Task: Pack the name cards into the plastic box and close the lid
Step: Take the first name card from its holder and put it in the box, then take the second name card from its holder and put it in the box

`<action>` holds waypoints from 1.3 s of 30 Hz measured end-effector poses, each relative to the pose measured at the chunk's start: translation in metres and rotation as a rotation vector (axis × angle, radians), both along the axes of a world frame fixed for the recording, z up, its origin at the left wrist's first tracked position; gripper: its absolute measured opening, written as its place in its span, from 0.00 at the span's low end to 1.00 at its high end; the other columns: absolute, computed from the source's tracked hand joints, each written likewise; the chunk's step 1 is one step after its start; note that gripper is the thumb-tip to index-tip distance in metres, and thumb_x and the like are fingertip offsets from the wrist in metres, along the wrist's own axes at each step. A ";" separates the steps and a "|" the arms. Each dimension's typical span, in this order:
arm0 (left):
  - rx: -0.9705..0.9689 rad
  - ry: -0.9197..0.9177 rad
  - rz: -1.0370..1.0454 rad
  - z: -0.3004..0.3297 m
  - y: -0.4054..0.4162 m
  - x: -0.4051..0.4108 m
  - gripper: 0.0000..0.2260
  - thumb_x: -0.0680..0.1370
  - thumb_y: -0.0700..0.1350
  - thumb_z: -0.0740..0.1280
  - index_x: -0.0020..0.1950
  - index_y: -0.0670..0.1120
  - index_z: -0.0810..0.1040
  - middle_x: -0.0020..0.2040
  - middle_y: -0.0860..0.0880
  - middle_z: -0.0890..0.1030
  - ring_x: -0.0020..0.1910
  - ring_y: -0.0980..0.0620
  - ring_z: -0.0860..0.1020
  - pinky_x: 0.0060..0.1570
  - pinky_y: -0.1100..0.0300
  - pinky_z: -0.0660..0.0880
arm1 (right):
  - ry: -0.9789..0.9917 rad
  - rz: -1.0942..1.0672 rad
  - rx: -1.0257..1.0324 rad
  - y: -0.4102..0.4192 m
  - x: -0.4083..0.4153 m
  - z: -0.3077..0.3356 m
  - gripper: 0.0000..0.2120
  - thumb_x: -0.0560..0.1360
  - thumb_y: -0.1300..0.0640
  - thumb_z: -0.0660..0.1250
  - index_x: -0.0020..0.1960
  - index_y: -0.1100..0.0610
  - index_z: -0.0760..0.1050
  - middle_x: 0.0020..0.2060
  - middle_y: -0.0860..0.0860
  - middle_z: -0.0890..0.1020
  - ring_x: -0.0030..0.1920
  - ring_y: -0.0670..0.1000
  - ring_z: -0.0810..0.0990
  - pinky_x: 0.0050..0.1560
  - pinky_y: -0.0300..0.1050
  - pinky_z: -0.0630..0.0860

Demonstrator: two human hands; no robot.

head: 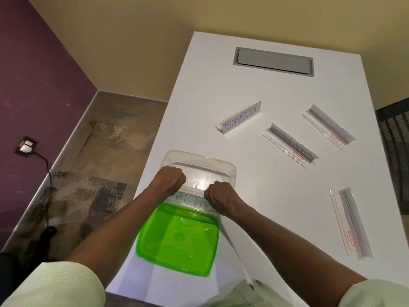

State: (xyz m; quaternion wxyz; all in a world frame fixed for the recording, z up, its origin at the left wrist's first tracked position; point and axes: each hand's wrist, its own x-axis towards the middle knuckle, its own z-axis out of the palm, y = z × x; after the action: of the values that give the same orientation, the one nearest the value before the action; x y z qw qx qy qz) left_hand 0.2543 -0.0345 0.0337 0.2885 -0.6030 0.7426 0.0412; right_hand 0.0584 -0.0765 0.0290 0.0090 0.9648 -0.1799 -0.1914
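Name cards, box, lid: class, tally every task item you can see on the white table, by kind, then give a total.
Clear plastic name card holders: 5, namely KOSAKSI, three lying loose, and PETER held over the box
Clear plastic box: 1
Green plastic lid: 1
Total: 7

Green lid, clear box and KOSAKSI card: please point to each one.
green lid (177, 238): head view, centre of its top.
clear box (231, 171): head view, right rim.
KOSAKSI card (240, 119): head view, lettered face.
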 end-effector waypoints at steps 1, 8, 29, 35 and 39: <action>0.003 -0.016 0.001 0.001 0.000 -0.001 0.13 0.73 0.30 0.61 0.52 0.43 0.78 0.50 0.43 0.81 0.50 0.43 0.81 0.46 0.54 0.75 | 0.012 0.014 -0.040 0.000 -0.001 0.003 0.10 0.76 0.66 0.58 0.50 0.58 0.76 0.40 0.53 0.80 0.39 0.53 0.79 0.33 0.45 0.66; 0.013 -0.066 0.104 0.008 -0.001 -0.013 0.10 0.73 0.34 0.66 0.52 0.45 0.79 0.51 0.45 0.82 0.50 0.45 0.82 0.45 0.57 0.73 | -0.029 -0.038 0.026 -0.005 -0.001 -0.004 0.11 0.78 0.67 0.54 0.53 0.63 0.74 0.47 0.59 0.80 0.46 0.59 0.79 0.38 0.48 0.68; -0.237 0.008 0.320 0.071 -0.022 -0.077 0.06 0.76 0.43 0.67 0.52 0.47 0.81 0.47 0.47 0.83 0.45 0.46 0.82 0.35 0.59 0.68 | -0.497 -0.253 -0.039 -0.013 -0.069 0.053 0.15 0.76 0.56 0.61 0.31 0.58 0.70 0.27 0.57 0.78 0.31 0.61 0.76 0.27 0.45 0.62; -0.264 0.294 0.483 0.079 -0.038 -0.110 0.16 0.73 0.54 0.70 0.53 0.44 0.78 0.52 0.44 0.81 0.50 0.41 0.80 0.42 0.56 0.71 | -0.521 -0.365 -0.092 -0.017 -0.120 0.059 0.20 0.73 0.57 0.66 0.30 0.55 0.58 0.21 0.55 0.68 0.25 0.59 0.67 0.25 0.43 0.58; -0.318 0.476 0.579 0.077 -0.048 -0.147 0.15 0.73 0.55 0.70 0.51 0.45 0.81 0.50 0.43 0.83 0.50 0.40 0.80 0.46 0.53 0.76 | -0.488 -0.459 -0.125 -0.022 -0.165 0.058 0.19 0.74 0.57 0.63 0.29 0.56 0.58 0.22 0.54 0.61 0.26 0.57 0.62 0.26 0.44 0.56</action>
State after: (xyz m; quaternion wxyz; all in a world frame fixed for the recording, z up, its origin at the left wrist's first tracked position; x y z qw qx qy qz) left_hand 0.1075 -0.0823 0.1109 -0.0118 -0.7978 0.5854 0.1438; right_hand -0.1063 -0.0980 0.0868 -0.0187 0.9142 -0.4004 0.0594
